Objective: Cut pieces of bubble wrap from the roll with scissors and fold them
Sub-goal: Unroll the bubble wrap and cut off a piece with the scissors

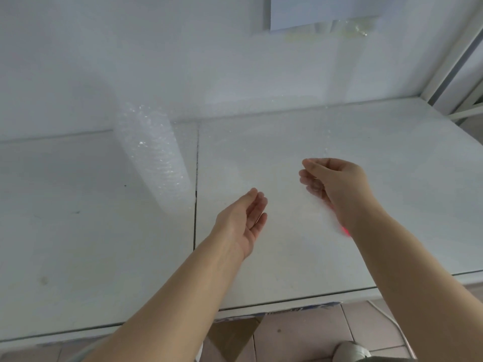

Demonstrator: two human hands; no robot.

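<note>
The bubble wrap roll (156, 163) lies on the white table (78, 244), left of centre, running from the wall towards me. A translucent piece of bubble wrap (317, 205) hangs blurred from my right hand (337, 184), whose thumb and forefinger pinch its edge; the lower fingers show through the sheet. My left hand (247, 219) is held just above the table left of the piece, palm turned to the right, fingers straight, touching nothing. A red bit of the scissors (346, 232) shows under my right wrist; the rest is hidden.
A dark seam (196, 194) splits the tabletop just right of the roll. The white wall rises behind, with a paper sheet (318, 11) stuck on it. A metal frame (449, 74) stands at the right. The table's front edge is close to me, with tiled floor below.
</note>
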